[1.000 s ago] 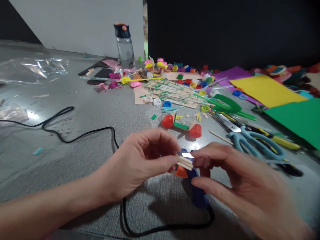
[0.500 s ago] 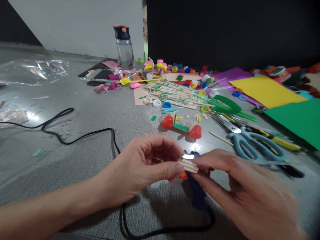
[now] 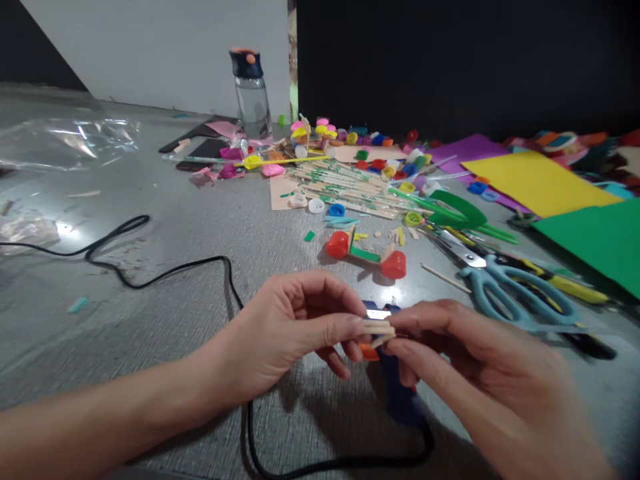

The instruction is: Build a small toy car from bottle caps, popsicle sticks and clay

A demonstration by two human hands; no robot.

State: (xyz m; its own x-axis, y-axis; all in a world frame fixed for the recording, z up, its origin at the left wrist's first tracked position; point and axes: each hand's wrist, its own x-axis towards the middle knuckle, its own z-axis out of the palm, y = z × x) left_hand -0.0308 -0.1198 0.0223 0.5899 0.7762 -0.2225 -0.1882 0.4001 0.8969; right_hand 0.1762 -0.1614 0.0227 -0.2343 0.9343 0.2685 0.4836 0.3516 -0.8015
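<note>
Short pale wooden sticks point(image 3: 379, 329) are pinched between the thumb and fingers of my left hand point(image 3: 305, 327). At their right end, the thumb and forefinger of my right hand point(image 3: 465, 360) close on a stick that tilts away from the others. Beneath both hands lies a blue glue gun point(image 3: 399, 390) with an orange part point(image 3: 370, 352) and a black cord point(image 3: 340, 462). Just beyond my fingers sits a small piece with red bottle-cap wheels point(image 3: 393, 265) and a green strip point(image 3: 364, 254) between them. My fingertips hide part of the sticks.
To the right lie blue-handled scissors point(image 3: 530, 293), a yellow-handled tool point(image 3: 575, 287) and green point(image 3: 600, 240) and yellow point(image 3: 540, 180) sheets. Several wooden sticks point(image 3: 345, 183) are spread behind, near loose caps. A water bottle point(image 3: 253, 100) stands at the back; clear plastic point(image 3: 65, 143) lies left.
The sticks have turned more level in my left hand, and one now angles downward at my right fingertips. My right hand has shifted slightly; the view has moved a little.
</note>
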